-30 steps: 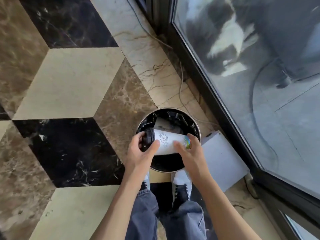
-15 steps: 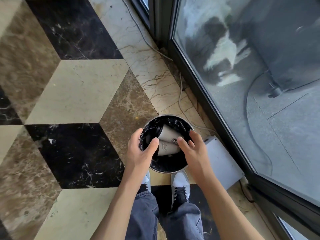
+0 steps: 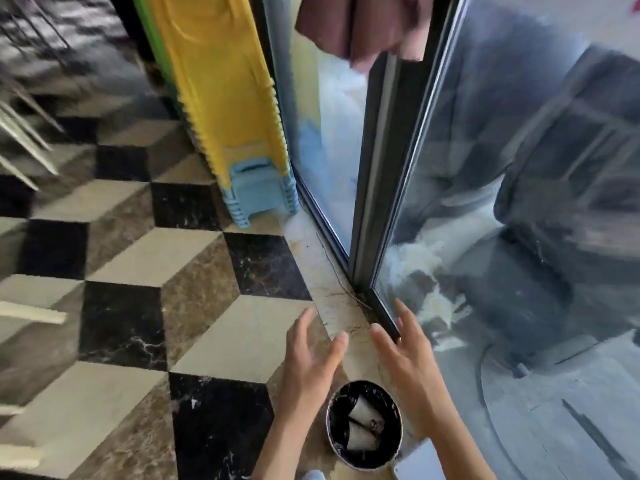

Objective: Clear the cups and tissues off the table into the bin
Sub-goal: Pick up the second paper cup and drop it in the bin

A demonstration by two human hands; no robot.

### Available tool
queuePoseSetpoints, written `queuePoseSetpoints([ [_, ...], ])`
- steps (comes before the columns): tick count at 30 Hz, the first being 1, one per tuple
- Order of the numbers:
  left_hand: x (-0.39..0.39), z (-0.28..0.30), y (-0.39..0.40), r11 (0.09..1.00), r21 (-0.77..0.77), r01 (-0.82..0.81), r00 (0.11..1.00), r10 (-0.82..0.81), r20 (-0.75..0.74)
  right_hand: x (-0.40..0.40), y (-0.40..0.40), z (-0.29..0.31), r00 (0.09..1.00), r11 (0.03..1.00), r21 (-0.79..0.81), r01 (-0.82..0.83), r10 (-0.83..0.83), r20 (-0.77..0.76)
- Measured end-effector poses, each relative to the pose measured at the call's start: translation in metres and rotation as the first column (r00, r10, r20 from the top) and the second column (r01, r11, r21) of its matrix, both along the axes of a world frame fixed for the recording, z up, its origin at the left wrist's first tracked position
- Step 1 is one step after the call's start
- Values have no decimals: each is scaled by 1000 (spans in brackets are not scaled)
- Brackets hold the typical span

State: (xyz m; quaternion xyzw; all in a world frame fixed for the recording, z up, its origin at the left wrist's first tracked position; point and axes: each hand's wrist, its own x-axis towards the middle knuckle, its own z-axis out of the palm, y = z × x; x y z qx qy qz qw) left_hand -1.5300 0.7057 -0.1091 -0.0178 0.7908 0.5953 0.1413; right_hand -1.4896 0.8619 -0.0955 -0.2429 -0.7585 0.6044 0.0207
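A round bin (image 3: 397, 441) with a black liner stands on the marble floor at the bottom of the view. Two white paper cups (image 3: 362, 426) lie on their sides inside it. My left hand (image 3: 310, 362) hovers above and to the left of the bin, fingers spread and empty. My right hand (image 3: 407, 355) is raised above the bin's right side, also open with nothing in it. No table or tissues are in view.
A glass wall with a dark frame (image 3: 377, 188) runs along the right. A tall stack of yellow and blue plastic stools (image 3: 239, 133) stands by the glass ahead. A white flat box (image 3: 420, 462) lies right of the bin. Chair legs (image 3: 20, 133) show at the left.
The cup I held over the bin has dropped in beside the other. Both hands have let go and lifted away, and my view has tilted up toward the room.
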Motion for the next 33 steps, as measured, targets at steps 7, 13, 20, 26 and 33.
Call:
queuePoseSetpoints([
  [7,-2,186,-45,990,138,-29,969,62,-240,-5,-31,194,964,993,107,-44,70,-256],
  [13,-6,285,-80,983,156,-93,884,154,-441,-11,-53,293,897,985,163,-59,124,-424],
  [20,12,343,-117,971,171,-170,812,236,-534,-11,-87,341,828,966,188,-180,252,-502],
  [26,59,353,-155,904,214,-369,760,426,-490,-6,-122,355,725,888,255,-382,459,-513],
  [33,170,344,-218,714,192,-673,571,668,-477,39,-206,363,530,691,239,-682,693,-490],
])
